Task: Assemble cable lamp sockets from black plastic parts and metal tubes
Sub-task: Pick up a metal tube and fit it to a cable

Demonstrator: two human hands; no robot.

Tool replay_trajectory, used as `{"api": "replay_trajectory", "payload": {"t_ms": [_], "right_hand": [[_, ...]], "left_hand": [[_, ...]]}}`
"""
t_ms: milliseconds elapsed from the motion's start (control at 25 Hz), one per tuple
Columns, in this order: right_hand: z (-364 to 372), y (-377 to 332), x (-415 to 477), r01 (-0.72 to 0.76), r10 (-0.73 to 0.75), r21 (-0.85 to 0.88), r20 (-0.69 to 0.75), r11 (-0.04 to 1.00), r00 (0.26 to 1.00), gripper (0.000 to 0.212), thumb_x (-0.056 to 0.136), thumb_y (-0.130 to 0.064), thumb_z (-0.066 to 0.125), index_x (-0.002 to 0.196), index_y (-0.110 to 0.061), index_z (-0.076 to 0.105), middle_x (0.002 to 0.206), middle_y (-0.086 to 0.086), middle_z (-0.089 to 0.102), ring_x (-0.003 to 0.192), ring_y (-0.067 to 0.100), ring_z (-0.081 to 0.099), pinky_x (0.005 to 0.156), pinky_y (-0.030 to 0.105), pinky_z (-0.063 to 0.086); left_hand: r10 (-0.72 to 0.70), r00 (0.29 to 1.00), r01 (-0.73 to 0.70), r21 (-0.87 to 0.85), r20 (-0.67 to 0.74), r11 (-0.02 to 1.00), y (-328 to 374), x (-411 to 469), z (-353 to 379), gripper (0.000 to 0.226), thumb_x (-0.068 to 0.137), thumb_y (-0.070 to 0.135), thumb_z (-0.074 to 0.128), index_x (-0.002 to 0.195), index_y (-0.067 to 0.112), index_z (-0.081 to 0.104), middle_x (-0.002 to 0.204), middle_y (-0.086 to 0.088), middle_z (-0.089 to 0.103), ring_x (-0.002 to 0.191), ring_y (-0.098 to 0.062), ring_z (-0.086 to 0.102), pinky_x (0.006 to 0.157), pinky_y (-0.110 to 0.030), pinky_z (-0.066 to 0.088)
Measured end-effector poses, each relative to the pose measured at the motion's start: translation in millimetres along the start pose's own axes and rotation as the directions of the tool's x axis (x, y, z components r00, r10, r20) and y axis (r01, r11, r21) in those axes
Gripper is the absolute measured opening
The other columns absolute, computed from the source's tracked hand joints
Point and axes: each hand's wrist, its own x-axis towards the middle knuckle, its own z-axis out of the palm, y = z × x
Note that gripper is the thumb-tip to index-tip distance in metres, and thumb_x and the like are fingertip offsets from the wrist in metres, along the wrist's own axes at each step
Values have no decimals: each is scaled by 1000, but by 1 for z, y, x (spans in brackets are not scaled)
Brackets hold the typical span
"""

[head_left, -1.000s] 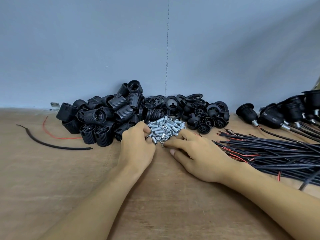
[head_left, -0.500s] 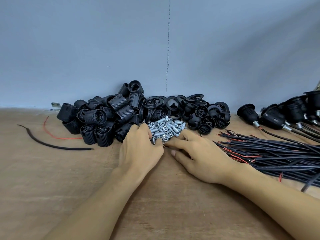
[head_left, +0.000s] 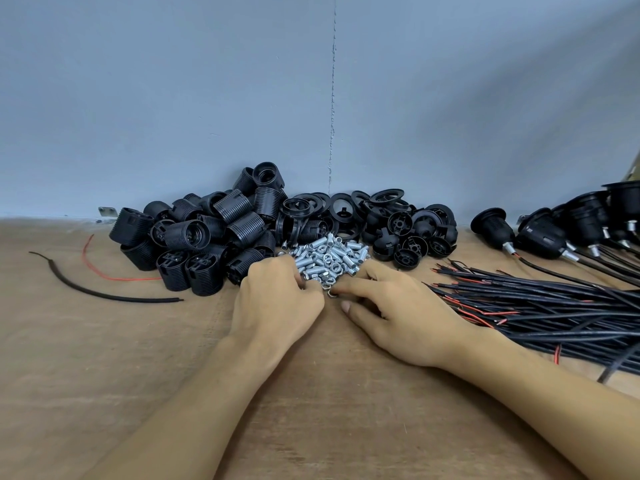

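**Both hands at the pile of metal tubes**

The heap of short silvery threaded metal tubes (head_left: 329,252) lies on the brown wooden table (head_left: 104,375), just in front of the black parts stacked along the blue-grey wall (head_left: 173,98). The tubes are bright, ribbed with thread along their length and hollow at the ends. They lie jumbled in all directions, with a few small metal rings among them at the near edge.

The left hand (head_left: 277,299) rests at the near left edge of the heap, knuckles up and fingers curled down into the tubes. Its fingertips are hidden, so whether it grips a tube cannot be told. The right hand (head_left: 398,313) lies at the near right edge with its fingers spread and mostly straight. The index finger stretches left to touch a small metal piece at the heap's near tip, and the thumb sits apart below it.

To the left of the tubes is a pile of black ribbed plastic socket bodies (head_left: 207,237), cylindrical and open-ended. Behind the tubes are thin black plastic rings (head_left: 346,206), and to the right are round black plastic caps (head_left: 412,240). Further right, a bundle of black cables with red inner wires (head_left: 536,306) fans across the table. Beyond it lie finished black sockets on cables (head_left: 554,233), each with a metal tube at its neck. A loose black cable offcut (head_left: 104,294) and a thin red wire (head_left: 100,271) lie at far left.
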Motion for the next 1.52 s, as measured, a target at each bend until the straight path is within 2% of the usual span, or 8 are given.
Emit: {"api": "replay_trajectory", "payload": {"t_ms": [280, 560, 720, 840, 960, 1120, 1320, 1520], "right_hand": [[1, 0, 0, -12, 14, -46, 40, 999, 999, 35, 102, -43, 45, 137, -42, 52, 102, -18, 34, 98, 11, 51, 80, 29, 42], [-5, -1, -2, -18, 17, 45, 7, 999, 1000, 25, 97, -38, 55, 121, -39, 63, 103, -13, 52, 91, 6, 54, 81, 35, 50], [-5, 2, -2, -45, 48, 100, -34, 994, 998, 17, 93, -35, 64, 109, -36, 69, 92, -15, 53, 80, -2, 50, 75, 25, 48], [-4, 5, -1, -99, 106, 87, -71, 991, 992, 16, 93, -33, 64, 107, -35, 72, 88, -15, 54, 78, -1, 51, 77, 29, 50], [-4, 6, 1, -125, 138, 136, -95, 983, 986, 11, 91, -28, 69, 100, -33, 74, 84, -16, 58, 77, -2, 53, 75, 21, 47], [-11, 8, 3, -214, 281, 381, -130, 900, 951, 18, 96, -20, 61, 95, -27, 77, 71, -16, 67, 69, 1, 59, 66, 16, 42], [-17, 7, 5, -269, 348, 627, -4, 731, 938, 13, 94, -16, 65, 94, -21, 77, 70, -4, 72, 62, 8, 62, 69, 25, 51], [-15, 13, 7, -301, 430, 480, -184, 824, 884, 7, 91, -22, 71, 87, -24, 76, 73, -10, 71, 65, 0, 61, 67, 12, 46]], "left_hand": [[40, 999, -43, 108, 29, 993, 4, -3, -2, 14, 81, 36, 63, 77, 22, 62, 74, 6, 58, 67, -21, 52, 56, -30, 36], [41, 999, -40, 158, -1, 987, 7, -6, -7, 17, 82, 38, 61, 79, 22, 62, 68, 8, 50, 69, -25, 49, 63, -31, 37], [33, 998, -46, 221, 62, 974, 9, -6, -8, 17, 85, 35, 58, 93, 20, 57, 78, 4, 49, 73, -25, 45, 65, -32, 35], [47, 996, -63, 222, 76, 973, 12, -9, -9, 12, 86, 28, 56, 93, 18, 57, 86, 1, 57, 77, -29, 52, 67, -33, 37], [185, 983, -185, 137, 16, 973, 18, -17, -7, 10, 92, 29, 57, 98, 21, 58, 102, 2, 64, 91, -29, 64, 68, -34, 42], [480, 874, -485, -92, -75, 869, 27, -25, 1, 5, 96, 26, 63, 100, 24, 65, 91, 7, 68, 84, -20, 66, 74, -40, 51], [412, 910, -409, -265, -47, 873, 20, -17, 6, 18, 88, 24, 75, 90, 30, 57, 78, 18, 66, 62, 11, 53, 75, -36, 47], [336, 940, -334, -49, 57, 941, 17, -16, 10, 25, 83, 50, 73, 96, 31, 65, 82, 18, 54, 82, -3, 54, 78, -30, 40]]}}
